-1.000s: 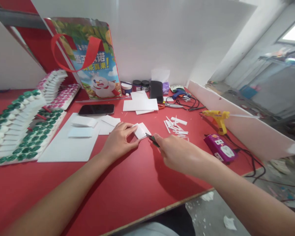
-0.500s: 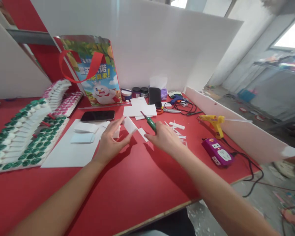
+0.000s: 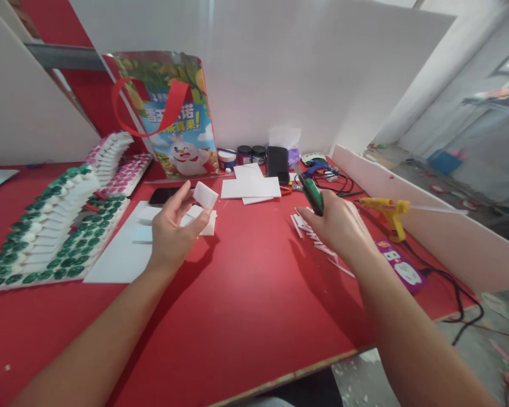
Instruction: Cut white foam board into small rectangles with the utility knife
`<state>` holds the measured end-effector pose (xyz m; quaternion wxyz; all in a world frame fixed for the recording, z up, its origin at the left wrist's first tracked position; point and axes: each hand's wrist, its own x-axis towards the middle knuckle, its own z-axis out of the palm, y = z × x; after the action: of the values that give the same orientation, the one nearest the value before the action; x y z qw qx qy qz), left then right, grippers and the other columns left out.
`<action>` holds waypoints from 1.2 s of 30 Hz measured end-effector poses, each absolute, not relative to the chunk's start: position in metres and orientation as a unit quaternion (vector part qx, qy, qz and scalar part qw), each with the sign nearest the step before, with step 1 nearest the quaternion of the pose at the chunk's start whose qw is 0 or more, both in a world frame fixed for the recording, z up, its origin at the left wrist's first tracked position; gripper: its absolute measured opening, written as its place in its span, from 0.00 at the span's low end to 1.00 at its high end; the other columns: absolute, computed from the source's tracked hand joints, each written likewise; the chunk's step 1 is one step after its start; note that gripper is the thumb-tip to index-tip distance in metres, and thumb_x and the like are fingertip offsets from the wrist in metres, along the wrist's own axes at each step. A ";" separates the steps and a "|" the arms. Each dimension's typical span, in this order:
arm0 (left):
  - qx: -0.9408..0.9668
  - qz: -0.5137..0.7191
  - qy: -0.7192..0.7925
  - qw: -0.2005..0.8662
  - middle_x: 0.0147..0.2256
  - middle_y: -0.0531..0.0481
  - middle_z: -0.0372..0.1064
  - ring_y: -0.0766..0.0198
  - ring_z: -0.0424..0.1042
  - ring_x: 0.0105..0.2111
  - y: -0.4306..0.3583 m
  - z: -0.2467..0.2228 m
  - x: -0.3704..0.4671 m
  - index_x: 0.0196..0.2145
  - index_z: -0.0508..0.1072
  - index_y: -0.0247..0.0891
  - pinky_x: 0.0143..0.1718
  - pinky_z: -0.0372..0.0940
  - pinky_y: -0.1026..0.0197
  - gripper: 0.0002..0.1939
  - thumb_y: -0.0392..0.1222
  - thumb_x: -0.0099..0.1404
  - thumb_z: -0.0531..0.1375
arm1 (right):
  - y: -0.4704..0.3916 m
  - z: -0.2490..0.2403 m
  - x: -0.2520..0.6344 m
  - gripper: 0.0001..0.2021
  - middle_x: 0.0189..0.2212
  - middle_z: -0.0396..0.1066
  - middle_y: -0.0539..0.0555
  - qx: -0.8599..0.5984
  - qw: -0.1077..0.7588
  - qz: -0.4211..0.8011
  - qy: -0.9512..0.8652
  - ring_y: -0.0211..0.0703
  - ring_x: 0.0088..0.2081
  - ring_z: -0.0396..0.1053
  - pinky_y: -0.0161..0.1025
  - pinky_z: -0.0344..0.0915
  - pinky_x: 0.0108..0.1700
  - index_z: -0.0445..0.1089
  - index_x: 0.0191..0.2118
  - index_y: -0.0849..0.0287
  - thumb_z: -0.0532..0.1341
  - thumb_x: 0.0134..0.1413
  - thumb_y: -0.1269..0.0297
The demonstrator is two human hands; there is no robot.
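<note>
My left hand [image 3: 173, 229] holds a small white piece [image 3: 206, 195] between thumb and fingers, above other white pieces [image 3: 210, 225] on the red table [image 3: 246, 294]. Farther right, my right hand [image 3: 339, 223] is closed round a green cutter [image 3: 313, 193], its tip pointing away and up to the left. Thin white strips [image 3: 318, 240] lie in a loose pile beside and below that hand. Behind, between the hands, flat white pieces [image 3: 251, 187] overlap each other. A large white sheet [image 3: 119, 260] with folded pieces on it lies left of my left hand.
A yellow glue gun [image 3: 388, 213] and a purple power socket [image 3: 401, 265] with a black cable are at the right. Green and pink decorated models [image 3: 59, 226] stand left. A printed bag [image 3: 178, 124], jars [image 3: 245, 154] and a black case [image 3: 277, 164] line the back.
My right hand has moved right with the cutter, to the strips; the small strip near its fingers has left the middle. My left hand has shifted left with its white piece. The view has turned slightly.
</note>
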<state>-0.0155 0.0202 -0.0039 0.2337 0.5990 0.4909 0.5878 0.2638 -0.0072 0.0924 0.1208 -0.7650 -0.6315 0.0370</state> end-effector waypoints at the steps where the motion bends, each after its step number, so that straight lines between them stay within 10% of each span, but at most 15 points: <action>1: 0.610 0.575 0.494 0.232 0.59 0.41 0.68 0.50 0.71 0.57 0.020 -0.001 -0.017 0.65 0.64 0.43 0.61 0.68 0.44 0.34 0.48 0.64 0.65 | -0.004 0.094 0.261 0.12 0.29 0.71 0.55 -0.747 0.161 0.046 -0.644 0.47 0.31 0.68 0.38 0.51 0.30 0.66 0.38 0.57 0.60 0.59 0.53; 6: 0.715 0.456 0.512 0.137 0.56 0.40 0.70 0.48 0.71 0.56 0.010 0.003 -0.014 0.61 0.69 0.40 0.60 0.66 0.43 0.31 0.49 0.62 0.65 | 0.015 0.075 0.230 0.15 0.22 0.63 0.48 -0.663 0.328 0.163 -0.653 0.40 0.26 0.61 0.36 0.50 0.27 0.59 0.31 0.54 0.59 0.59 0.50; 11: 0.815 0.370 0.436 0.098 0.58 0.39 0.68 0.50 0.70 0.57 -0.010 -0.001 0.014 0.63 0.65 0.39 0.59 0.67 0.47 0.29 0.46 0.66 0.61 | 0.019 0.044 0.215 0.21 0.16 0.59 0.45 -0.628 0.317 0.332 -0.628 0.36 0.19 0.58 0.33 0.50 0.22 0.59 0.26 0.55 0.63 0.53 0.43; 23: 0.831 0.341 0.438 0.025 0.58 0.40 0.67 0.47 0.67 0.58 -0.001 0.002 0.006 0.70 0.53 0.44 0.59 0.64 0.42 0.38 0.40 0.65 0.60 | 0.013 0.032 0.202 0.12 0.10 0.58 0.42 -0.545 0.390 0.581 -0.462 0.30 0.12 0.53 0.29 0.50 0.14 0.61 0.26 0.56 0.68 0.47 0.66; 36: 0.833 0.372 0.408 0.021 0.54 0.42 0.67 0.51 0.68 0.55 0.001 -0.005 0.006 0.69 0.54 0.46 0.58 0.65 0.46 0.36 0.38 0.66 0.60 | 0.021 0.007 0.191 0.16 0.12 0.65 0.46 -0.574 0.364 0.490 -0.546 0.36 0.13 0.61 0.31 0.55 0.13 0.61 0.24 0.55 0.70 0.44 0.60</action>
<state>0.0061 0.0009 -0.0045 0.0212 0.8334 0.4082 0.3721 0.1910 0.0205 0.0074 0.3636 -0.5744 -0.5461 0.4895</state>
